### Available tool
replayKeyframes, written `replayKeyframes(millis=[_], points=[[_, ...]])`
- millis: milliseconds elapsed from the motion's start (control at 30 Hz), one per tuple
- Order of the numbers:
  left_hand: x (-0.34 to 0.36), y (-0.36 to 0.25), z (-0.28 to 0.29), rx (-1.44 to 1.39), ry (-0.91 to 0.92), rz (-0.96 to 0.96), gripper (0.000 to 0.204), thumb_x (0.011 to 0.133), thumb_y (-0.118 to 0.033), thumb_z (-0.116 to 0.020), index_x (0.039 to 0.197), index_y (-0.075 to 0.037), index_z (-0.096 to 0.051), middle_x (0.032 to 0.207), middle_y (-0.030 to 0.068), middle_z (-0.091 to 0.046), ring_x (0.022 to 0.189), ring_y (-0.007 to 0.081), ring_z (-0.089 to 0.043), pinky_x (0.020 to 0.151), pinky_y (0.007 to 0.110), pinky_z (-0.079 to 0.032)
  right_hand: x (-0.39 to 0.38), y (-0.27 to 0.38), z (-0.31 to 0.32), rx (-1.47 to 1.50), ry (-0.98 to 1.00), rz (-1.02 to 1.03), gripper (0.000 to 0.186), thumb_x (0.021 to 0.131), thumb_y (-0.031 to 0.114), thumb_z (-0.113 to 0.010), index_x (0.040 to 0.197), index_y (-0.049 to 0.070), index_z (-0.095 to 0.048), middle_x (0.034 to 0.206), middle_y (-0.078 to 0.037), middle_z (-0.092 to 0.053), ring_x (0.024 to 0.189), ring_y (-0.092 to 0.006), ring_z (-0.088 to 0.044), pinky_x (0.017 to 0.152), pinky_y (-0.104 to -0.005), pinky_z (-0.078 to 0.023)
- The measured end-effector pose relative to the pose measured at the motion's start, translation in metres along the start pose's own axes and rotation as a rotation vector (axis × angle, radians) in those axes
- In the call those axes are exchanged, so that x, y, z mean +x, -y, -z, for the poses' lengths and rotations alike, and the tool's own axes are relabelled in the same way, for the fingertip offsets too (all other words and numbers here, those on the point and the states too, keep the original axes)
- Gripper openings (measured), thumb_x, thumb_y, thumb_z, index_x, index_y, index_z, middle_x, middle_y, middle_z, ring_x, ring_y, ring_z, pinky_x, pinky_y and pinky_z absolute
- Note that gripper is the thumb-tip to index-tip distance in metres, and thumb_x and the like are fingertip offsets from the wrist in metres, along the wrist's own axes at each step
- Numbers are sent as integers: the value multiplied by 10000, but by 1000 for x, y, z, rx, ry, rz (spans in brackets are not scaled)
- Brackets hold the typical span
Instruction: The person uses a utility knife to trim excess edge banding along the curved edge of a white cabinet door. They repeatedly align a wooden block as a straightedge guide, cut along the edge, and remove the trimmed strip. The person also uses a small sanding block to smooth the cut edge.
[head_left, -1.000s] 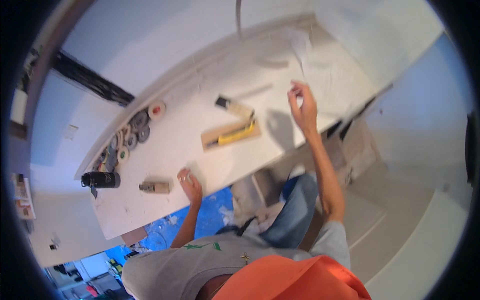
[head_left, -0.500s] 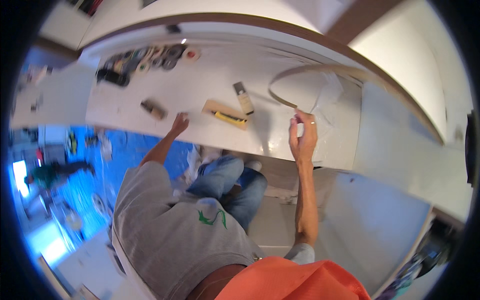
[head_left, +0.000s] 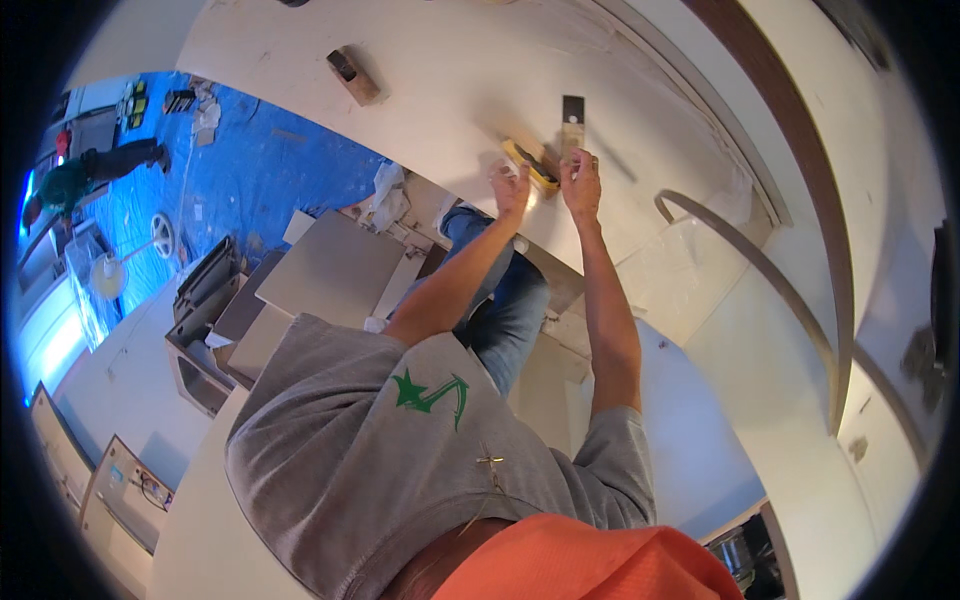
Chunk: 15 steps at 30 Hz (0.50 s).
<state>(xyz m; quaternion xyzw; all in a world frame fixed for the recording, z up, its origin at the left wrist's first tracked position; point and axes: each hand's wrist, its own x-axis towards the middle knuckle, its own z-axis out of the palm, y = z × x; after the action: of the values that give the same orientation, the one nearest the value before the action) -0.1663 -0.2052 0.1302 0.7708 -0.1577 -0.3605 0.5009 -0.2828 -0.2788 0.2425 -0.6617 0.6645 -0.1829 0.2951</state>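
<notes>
A: Main thing, where is it?
B: Yellow knife [head_left: 531,166], with a dark middle. Sits slantwise between the two hands, over the near part of the pale surface [head_left: 450,65]. Flat or lifted, can't tell.
A: Left hand [head_left: 511,190]?
B: Right beside the knife's near side, fingers bent, fingertips close to the yellow. Grasping it or just next to it, can't tell.
A: Right hand [head_left: 580,188]?
B: Other side of the knife, fingers curled, ring on one. Fingertips at the near end of a pale block [head_left: 573,136] with a black end. Whether they're pinching anything, can't tell, too small.
A: Around that?
B: Wooden block [head_left: 354,78] with a dark top, on the surface, well apart, toward the left. Brown strip [head_left: 755,255] arching on the right, clear of the right hand. Thin clear plastic [head_left: 690,243] near the strip's end.
A: Further out?
B: Jeans [head_left: 512,318] below the surface edge, grey shirt [head_left: 340,440] with a green print, orange cloth [head_left: 590,560] at the bottom. Left side: blue sheet [head_left: 285,140] on the floor, grey panel [head_left: 330,262] near it, another person [head_left: 88,175] in a dark green top, far off.
</notes>
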Motion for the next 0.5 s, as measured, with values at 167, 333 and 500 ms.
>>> replayKeyframes(millis=[167,333,500], points=[[4,-20,-26,205,-112,130,794,794,-402,-877,1260,103,-479,1158,208,-571,1084,293,-566,968,402,-459,48,-14,-32,-157,-136,136,351,950,262,-682,1225,61,-599,1140,-151,-666,944,-300,-686,862,-418,-552],[1,-11,-18,-226,-45,356,534,965,-326,-671,1279,77,-515,1109,167,-621,1019,239,-598,906,362,-494,42,9,-28,-7,427,20,413,894,324,-740,1199,102,-574,1185,-122,-658,1087,-322,-653,883,-460,-536],[-1,21,0,-183,183,354,445,1029,-343,-540,1274,28,-566,1119,138,-652,1029,219,-611,915,348,-495,1,16,-28,-460,336,256,541,828,443,-805,1196,94,-618,1324,-156,-592,1209,-362,-581,985,-511,-477]])
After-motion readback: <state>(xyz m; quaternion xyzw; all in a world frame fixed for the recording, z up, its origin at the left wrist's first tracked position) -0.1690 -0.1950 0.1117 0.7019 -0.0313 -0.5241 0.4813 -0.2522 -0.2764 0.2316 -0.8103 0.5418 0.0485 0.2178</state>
